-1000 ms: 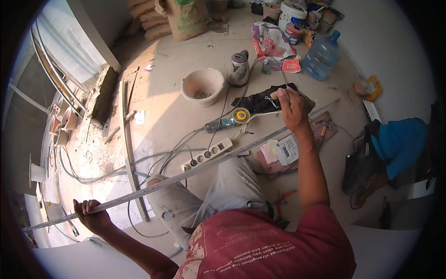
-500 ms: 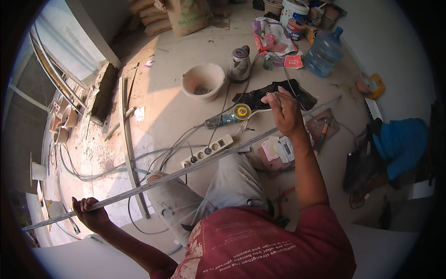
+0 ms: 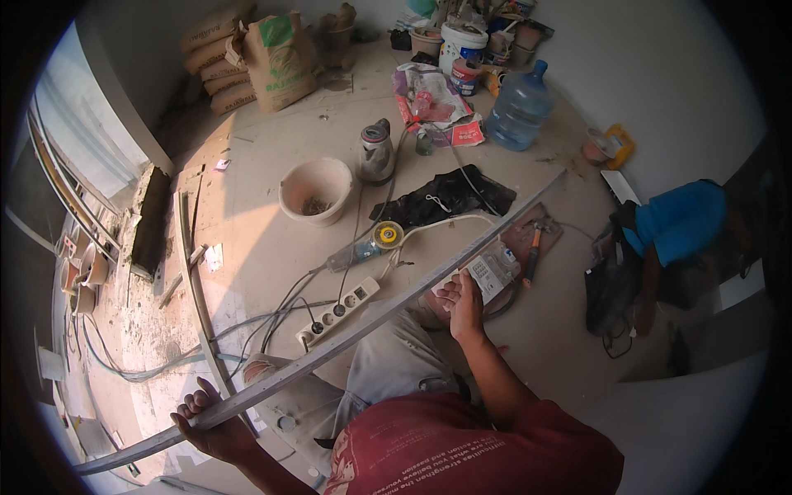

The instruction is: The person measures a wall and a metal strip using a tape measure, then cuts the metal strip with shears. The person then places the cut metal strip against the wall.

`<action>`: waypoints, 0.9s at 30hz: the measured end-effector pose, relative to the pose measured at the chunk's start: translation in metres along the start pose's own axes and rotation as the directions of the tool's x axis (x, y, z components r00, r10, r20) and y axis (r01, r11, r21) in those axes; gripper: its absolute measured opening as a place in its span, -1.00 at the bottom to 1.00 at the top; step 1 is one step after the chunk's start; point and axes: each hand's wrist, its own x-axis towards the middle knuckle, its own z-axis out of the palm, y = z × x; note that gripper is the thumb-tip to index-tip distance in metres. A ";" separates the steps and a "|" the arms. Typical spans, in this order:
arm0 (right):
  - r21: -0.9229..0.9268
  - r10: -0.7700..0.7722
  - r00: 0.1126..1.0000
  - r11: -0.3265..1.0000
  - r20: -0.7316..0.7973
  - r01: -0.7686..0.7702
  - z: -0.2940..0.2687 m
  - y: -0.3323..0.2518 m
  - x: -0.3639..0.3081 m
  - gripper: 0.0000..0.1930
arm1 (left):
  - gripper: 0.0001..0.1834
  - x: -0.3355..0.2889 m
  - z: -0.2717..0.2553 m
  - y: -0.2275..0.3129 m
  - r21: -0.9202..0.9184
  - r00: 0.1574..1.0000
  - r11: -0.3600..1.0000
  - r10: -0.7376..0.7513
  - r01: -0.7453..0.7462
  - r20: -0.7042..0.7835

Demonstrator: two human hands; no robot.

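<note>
I have the left hand (image 3: 227, 437) closed around the near stretch of a long, straight, dusty grey bar (image 3: 330, 345), fingers curled over its far edge; the bar slants up across my view, above a pair of stained grey trousers (image 3: 388, 355). The right hand (image 3: 466, 309) sits just beside the bar past its middle, fingers bent inward — from here I cannot tell whether they touch it or hold anything. Near the bar's middle, on its left, I see a white plastic power strip (image 3: 338, 315) with plugs in it. To the bar's right lie a pale device with a keypad (image 3: 493, 271) and an orange-handled hammer (image 3: 535, 243). Left of the bar, farther on, are a blue-green angle grinder (image 3: 363, 250), a crumpled black cloth (image 3: 458, 195), a pale round bucket (image 3: 330, 216) and a silver, dark-topped jug kettle (image 3: 376, 157). Right of the bar's far end, a person in a blue shirt (image 3: 676, 219) bends low. Beyond that end stand a large, clear blue water bottle (image 3: 520, 107) and — farthest off — brown paper sacks (image 3: 280, 70).
</note>
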 end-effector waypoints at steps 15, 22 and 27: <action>0.348 -0.097 0.969 0.937 0.228 0.012 -0.003 -0.109 0.049 -0.73 | 0.20 -0.055 0.008 0.000 0.439 0.858 0.898 -0.244 0.024 0.452; 0.300 -0.121 0.925 0.954 0.361 0.008 -0.051 -0.169 0.118 -0.20 | -0.38 -0.072 0.071 0.030 0.500 0.732 0.822 -0.160 -0.273 0.662; 0.278 -0.135 0.976 0.957 0.171 0.083 -0.049 -0.175 0.092 -0.12 | -0.43 -0.074 0.125 -0.010 0.514 0.528 0.742 -0.255 -0.430 0.810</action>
